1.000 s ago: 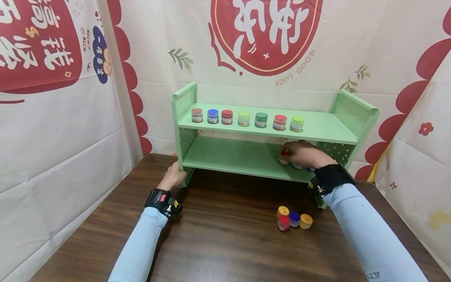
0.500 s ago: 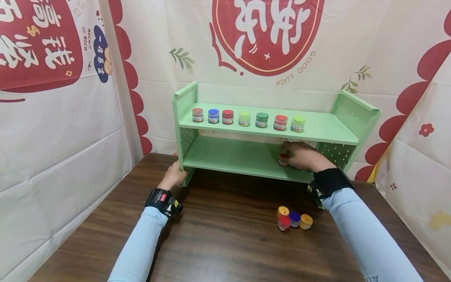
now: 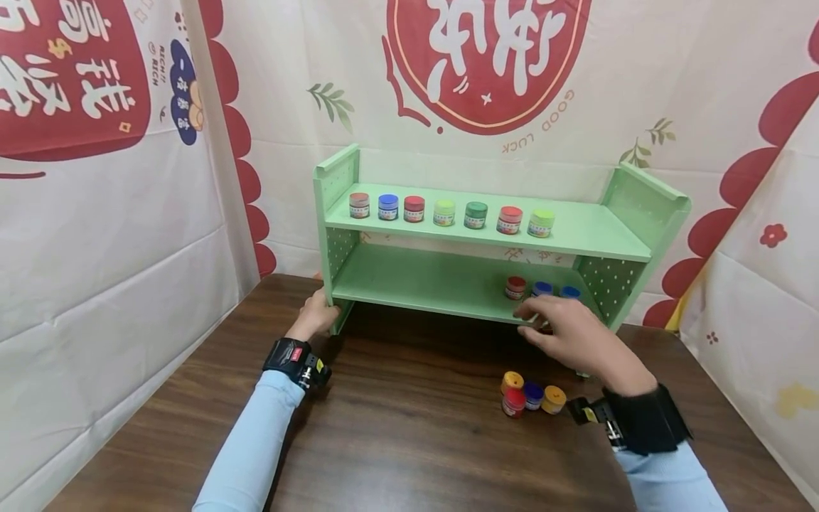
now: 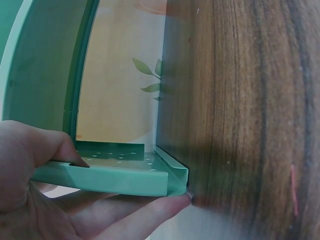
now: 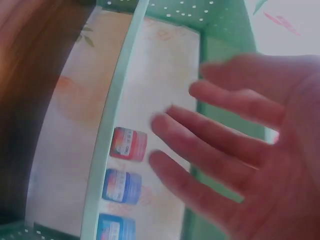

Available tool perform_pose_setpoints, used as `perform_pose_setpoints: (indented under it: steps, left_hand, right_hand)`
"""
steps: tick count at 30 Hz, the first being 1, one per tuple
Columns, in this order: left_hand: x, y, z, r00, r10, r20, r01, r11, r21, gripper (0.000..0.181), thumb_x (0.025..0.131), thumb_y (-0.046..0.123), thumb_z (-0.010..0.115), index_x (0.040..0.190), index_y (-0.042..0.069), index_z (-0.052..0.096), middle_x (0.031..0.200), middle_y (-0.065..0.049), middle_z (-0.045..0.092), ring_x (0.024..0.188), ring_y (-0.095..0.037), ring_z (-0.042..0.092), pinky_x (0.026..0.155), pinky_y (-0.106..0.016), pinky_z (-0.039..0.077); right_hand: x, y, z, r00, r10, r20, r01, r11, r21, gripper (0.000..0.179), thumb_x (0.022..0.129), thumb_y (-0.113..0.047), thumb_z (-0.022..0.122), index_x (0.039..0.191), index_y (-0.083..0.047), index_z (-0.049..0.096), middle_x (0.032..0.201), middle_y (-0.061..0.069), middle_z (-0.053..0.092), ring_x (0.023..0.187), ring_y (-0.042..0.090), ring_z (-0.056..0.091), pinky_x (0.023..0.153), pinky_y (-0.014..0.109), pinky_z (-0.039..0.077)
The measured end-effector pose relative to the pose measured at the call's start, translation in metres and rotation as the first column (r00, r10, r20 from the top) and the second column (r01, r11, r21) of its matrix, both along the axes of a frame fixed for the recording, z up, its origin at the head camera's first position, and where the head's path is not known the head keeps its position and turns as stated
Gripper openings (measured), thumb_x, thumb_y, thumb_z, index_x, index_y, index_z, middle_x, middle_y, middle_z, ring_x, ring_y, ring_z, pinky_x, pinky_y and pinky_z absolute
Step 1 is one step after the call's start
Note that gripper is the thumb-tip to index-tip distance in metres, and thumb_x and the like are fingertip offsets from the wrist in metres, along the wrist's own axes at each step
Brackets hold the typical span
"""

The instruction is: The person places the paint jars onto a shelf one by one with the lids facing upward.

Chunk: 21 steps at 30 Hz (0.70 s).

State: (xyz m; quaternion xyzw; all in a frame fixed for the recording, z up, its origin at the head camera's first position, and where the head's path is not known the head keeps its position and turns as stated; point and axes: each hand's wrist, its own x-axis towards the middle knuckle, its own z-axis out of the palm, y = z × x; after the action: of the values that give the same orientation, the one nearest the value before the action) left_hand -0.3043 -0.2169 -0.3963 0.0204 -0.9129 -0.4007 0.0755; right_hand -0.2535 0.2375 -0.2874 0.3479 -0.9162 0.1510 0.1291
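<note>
My left hand (image 3: 315, 316) grips the lower left side panel of the green two-tier shelf (image 3: 422, 281); in the left wrist view the thumb lies over the panel's edge (image 4: 105, 179) and the fingers pass beneath it. In front of the shelf's right part, my right hand (image 3: 569, 334) is in the air with fingers spread and nothing in them. Just behind it on the lower tier stand a red-lidded paint jar (image 3: 515, 287) and two blue-lidded jars, one blue jar (image 5: 122, 186) showing well in the right wrist view.
Several paint jars line the upper tier, from a brownish-red jar (image 3: 359, 205) to a lime-green jar (image 3: 540, 223). On the brown table (image 3: 409, 427) a loose cluster includes a red jar (image 3: 514, 402), a purple-blue jar (image 3: 533, 395) and a yellow jar (image 3: 553, 400). A printed curtain (image 3: 448, 167) hangs behind.
My right hand has let go of the red jar on the lower tier and drawn back toward the front, its fingers spreading. The left hand keeps its grip on the panel.
</note>
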Motion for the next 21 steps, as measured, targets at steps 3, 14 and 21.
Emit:
perform_pose_setpoints:
  steps: [3,14,21]
  left_hand:
    - [0.0,0.001,0.001,1.0,0.005,0.003,-0.005,1.0,0.003,0.036,0.096,0.007,0.05,0.131,0.003,0.055,0.112,-0.022,0.062,0.091,-0.035,0.062,0.062,-0.038,0.056]
    - [0.003,-0.001,-0.003,0.999,0.007,0.035,-0.008,1.0,0.022,0.037,0.096,0.007,0.049,0.132,0.004,0.053,0.122,-0.027,0.061,0.093,-0.038,0.065,0.06,-0.043,0.06]
    - [0.002,0.003,0.001,1.0,-0.004,0.021,0.004,1.0,0.031,0.04,0.097,0.007,0.048,0.137,0.005,0.052,0.124,-0.028,0.061,0.095,-0.039,0.064,0.06,-0.045,0.061]
  right_hand:
    - [0.013,0.005,-0.005,0.997,-0.003,0.079,0.0,1.0,0.031,0.015,0.094,-0.018,0.075,0.108,-0.012,0.073,0.094,-0.004,0.074,0.081,0.008,0.066,0.072,0.031,0.058]
    - [0.005,0.025,-0.04,0.933,-0.046,0.357,0.007,0.994,0.111,0.023,0.092,-0.019,0.076,0.111,-0.008,0.069,0.088,-0.004,0.069,0.079,0.007,0.06,0.068,0.027,0.05]
    - [-0.002,0.033,-0.058,0.842,-0.133,0.522,0.071,0.988,0.138,0.039,0.088,-0.019,0.081,0.12,-0.003,0.065,0.099,0.005,0.068,0.088,0.017,0.06,0.075,0.036,0.054]
